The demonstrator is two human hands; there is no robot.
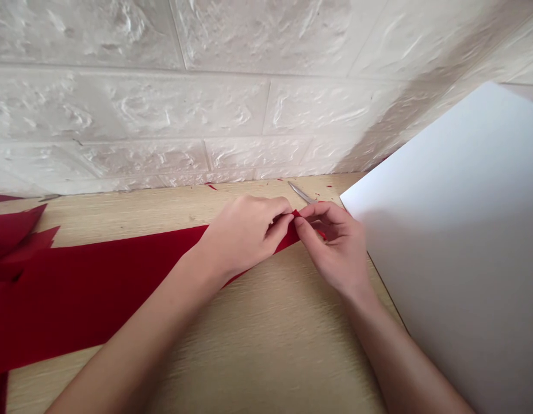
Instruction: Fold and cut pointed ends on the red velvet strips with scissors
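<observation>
deep red on pale wood, white brick behind

a deep red paper strip (98, 287) runs across a pale honey-toned wooden tabletop (266, 356) streaked with fine lighter and darker grain. pointed red paper pieces (16, 241) in a slightly darker shade lie at the far left, and tiny red paper scraps (211, 187) fleck the wood. behind, an off-white wall panel (163, 103) carries a textured brick pattern with grey seams and a grey-brown stain (417, 109). a plain white board (447, 259) shows soft grey shading, and a scissor blade (301, 192) gleams silver-grey.
</observation>
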